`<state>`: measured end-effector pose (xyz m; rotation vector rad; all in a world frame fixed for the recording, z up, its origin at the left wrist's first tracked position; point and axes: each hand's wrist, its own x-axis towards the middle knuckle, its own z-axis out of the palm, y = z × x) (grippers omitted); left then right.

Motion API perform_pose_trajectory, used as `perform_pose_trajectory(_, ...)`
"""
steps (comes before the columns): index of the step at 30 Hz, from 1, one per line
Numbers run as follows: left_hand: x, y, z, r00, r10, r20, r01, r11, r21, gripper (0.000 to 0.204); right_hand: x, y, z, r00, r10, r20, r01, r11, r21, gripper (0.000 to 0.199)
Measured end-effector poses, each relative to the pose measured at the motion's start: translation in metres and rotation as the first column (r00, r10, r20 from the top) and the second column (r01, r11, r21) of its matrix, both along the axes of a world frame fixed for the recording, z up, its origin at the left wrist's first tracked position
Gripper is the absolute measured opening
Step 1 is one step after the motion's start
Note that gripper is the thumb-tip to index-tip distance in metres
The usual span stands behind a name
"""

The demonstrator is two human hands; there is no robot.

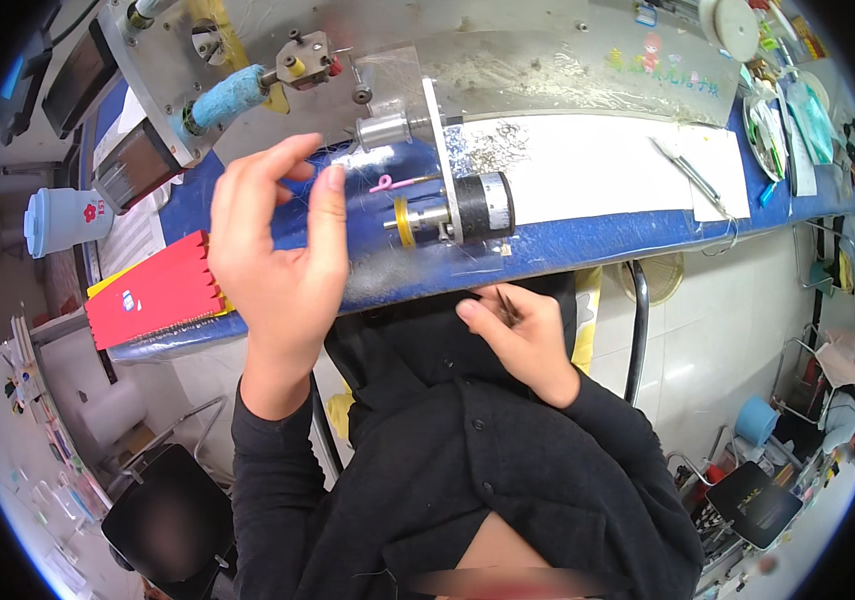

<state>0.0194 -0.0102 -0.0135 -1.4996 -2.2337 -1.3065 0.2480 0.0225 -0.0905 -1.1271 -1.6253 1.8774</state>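
Note:
My left hand (283, 240) is raised over the front edge of the blue table, its fingers curved and the thumb standing apart from them. Nothing shows between them. To its right is a metal fixture with an upright plate (442, 150), a black and silver dial with scale marks (488, 205) and a shaft with a yellow ring (405, 221). A pink rod with a looped end (388, 184) juts out toward my left hand. My right hand (528, 340), lower and just in front of the table edge, is closed on a thin dark tool (508, 306), mostly hidden by the fingers.
Red zigzag-edged cards (158, 298) and a light blue cup (66, 220) are at the left. An arm wrapped in blue (228, 100) rises behind my left hand. White paper (588, 165) with dark specks covers the table's right part; a pen-like tool (693, 172) lies there.

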Motion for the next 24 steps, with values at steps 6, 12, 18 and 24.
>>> perform_pose_trajectory(6, 0.013, -0.01, 0.017, 0.98, -0.128, 0.151, 0.133, 0.991, -0.018, 0.015, -0.01, -0.001, 0.019, 0.981, -0.114, -0.155, 0.103, 0.992, -0.075, 0.018)
perform_pose_trajectory(12, 0.022, -0.01, 0.026, 0.857, -0.303, 0.417, 0.355, 0.933, -0.052, 0.011, 0.012, 0.041, 0.055, 0.979, 0.089, -0.184, -0.124, 0.973, -0.192, 0.014)
perform_pose_trajectory(18, 0.019, -0.008, 0.023, 0.918, -0.268, 0.291, 0.298, 0.952, -0.064, 0.01, 0.001, 0.017, 0.02, 0.988, 0.087, 0.124, -0.13, 0.909, 0.395, 0.018)
perform_pose_trajectory(24, 0.021, -0.007, 0.014, 0.909, -0.264, 0.322, 0.312, 0.944, -0.106, 0.01, -0.02, -0.017, -0.016, 0.989, -0.106, -0.099, 0.109, 0.994, 0.018, 0.018)
